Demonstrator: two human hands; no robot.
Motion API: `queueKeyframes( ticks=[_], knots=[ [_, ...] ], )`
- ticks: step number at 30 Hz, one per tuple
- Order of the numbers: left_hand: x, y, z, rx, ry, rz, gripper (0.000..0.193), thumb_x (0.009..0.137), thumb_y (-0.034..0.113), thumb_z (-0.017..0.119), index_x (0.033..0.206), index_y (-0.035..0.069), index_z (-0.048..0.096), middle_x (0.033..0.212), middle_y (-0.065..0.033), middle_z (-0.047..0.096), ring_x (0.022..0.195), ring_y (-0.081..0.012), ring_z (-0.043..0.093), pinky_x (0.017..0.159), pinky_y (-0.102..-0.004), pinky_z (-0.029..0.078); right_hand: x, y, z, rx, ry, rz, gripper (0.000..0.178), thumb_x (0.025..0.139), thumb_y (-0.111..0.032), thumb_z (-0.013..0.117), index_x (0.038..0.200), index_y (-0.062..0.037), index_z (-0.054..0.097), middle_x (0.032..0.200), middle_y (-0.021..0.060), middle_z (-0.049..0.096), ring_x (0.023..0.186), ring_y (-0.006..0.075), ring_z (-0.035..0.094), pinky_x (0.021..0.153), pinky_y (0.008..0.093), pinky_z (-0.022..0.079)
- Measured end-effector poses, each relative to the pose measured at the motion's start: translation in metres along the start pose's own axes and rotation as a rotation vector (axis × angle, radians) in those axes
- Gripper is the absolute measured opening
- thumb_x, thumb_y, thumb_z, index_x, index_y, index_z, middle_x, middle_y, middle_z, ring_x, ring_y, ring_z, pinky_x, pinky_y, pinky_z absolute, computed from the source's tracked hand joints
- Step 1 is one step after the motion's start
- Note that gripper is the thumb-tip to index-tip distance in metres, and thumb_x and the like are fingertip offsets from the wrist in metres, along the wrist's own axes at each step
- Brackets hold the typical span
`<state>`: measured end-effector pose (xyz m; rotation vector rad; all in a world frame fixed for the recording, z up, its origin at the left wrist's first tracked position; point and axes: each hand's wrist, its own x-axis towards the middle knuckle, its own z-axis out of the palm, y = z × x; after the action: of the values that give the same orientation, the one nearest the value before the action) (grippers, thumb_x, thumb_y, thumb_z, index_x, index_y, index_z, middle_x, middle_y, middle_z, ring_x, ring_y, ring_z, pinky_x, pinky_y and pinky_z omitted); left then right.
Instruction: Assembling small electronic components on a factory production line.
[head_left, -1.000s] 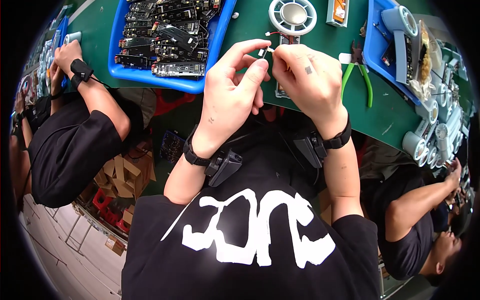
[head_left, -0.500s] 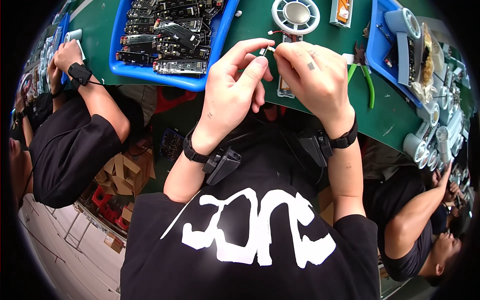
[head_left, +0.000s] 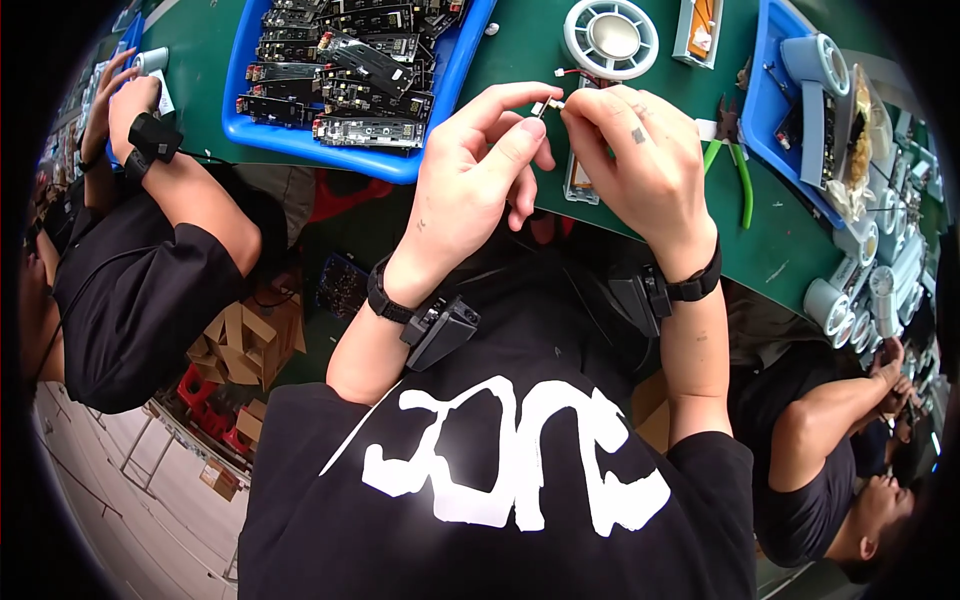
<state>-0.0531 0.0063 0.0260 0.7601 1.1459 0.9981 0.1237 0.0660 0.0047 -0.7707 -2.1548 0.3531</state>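
Above the counter (head_left: 775, 225), my left fingers (head_left: 515, 145) clamp a small part (head_left: 541, 106) and my right fingers (head_left: 590, 112) pinch the pale tip (head_left: 558, 103) at its right end, raised between them, presumably so I can see and steady it.

- A green table (head_left: 780, 245) is carrying everything named below.
- At its left, a blue tray (head_left: 456, 75) is holding piled circuit boards (head_left: 365, 65).
- A pale round frame (head_left: 612, 36) with a grey disc is lying near the middle.
- A slim rectangular unit (head_left: 581, 185) is lying partly hidden at the near edge.
- An open pale case (head_left: 697, 32) is lying farther back.
- Green-handled cutters (head_left: 745, 188) are lying beside another blue tray (head_left: 768, 110).
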Motion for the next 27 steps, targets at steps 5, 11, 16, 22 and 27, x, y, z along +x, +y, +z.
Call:
queueKeyframes(
  ticks=[5, 11, 16, 22, 27],
  knots=[
    [-0.0005, 0.0020, 0.0027, 0.033, 0.026, 0.035, 0.030, 0.104, 0.014, 0.056, 0.132, 0.004, 0.060, 0.084, -0.0062, 0.064, 0.051, -0.0054, 0.055, 0.041, -0.0199, 0.042, 0.0021, -0.0021, 0.0004, 0.036, 0.038, 0.082, 0.018, 0.078, 0.003, 0.078, 0.093, -0.0023, 0.069, 0.080, 0.0092, 0.069, 0.068, 0.0245, 0.068, 0.060, 0.0314, 0.054],
    [-0.0005, 0.0012, 0.0055, 0.023, 0.049, 0.018, 0.030, 0.103, 0.013, 0.057, 0.132, 0.004, 0.060, 0.085, -0.0061, 0.064, 0.051, -0.0053, 0.056, 0.041, -0.0196, 0.043, 0.0005, -0.0034, 0.0004, 0.050, 0.031, 0.108, 0.017, 0.077, 0.003, 0.079, 0.089, -0.0025, 0.070, 0.079, 0.0090, 0.069, 0.067, 0.0228, 0.068, 0.059, 0.0297, 0.053],
    [-0.0011, 0.0002, 0.0068, 0.047, 0.050, 0.037, 0.030, 0.103, 0.013, 0.057, 0.132, 0.004, 0.060, 0.085, -0.0060, 0.064, 0.052, -0.0051, 0.056, 0.042, -0.0197, 0.044, -0.0002, -0.0034, 0.0016, 0.029, 0.049, 0.101, 0.018, 0.076, 0.004, 0.079, 0.090, -0.0026, 0.070, 0.078, 0.0087, 0.069, 0.067, 0.0225, 0.067, 0.059, 0.0294, 0.053],
    [-0.0002, -0.0009, 0.0074, 0.040, 0.058, 0.040, 0.030, 0.104, 0.013, 0.056, 0.132, 0.004, 0.060, 0.086, -0.0059, 0.064, 0.053, -0.0049, 0.057, 0.043, -0.0198, 0.045, -0.0008, -0.0035, 0.0010, -0.029, 0.020, 0.069, 0.018, 0.075, 0.002, 0.080, 0.090, -0.0039, 0.070, 0.078, 0.0082, 0.069, 0.067, 0.0228, 0.068, 0.059, 0.0301, 0.053],
    [0.0020, -0.0023, 0.0080, 0.064, 0.065, 0.050, 0.030, 0.104, 0.013, 0.056, 0.132, 0.006, 0.061, 0.086, -0.0058, 0.065, 0.053, -0.0049, 0.057, 0.044, -0.0196, 0.045, -0.0005, -0.0022, 0.0001, -0.045, 0.018, 0.062, 0.018, 0.075, 0.001, 0.080, 0.090, -0.0046, 0.070, 0.078, 0.0080, 0.069, 0.067, 0.0232, 0.068, 0.059, 0.0308, 0.053]
  ],
)
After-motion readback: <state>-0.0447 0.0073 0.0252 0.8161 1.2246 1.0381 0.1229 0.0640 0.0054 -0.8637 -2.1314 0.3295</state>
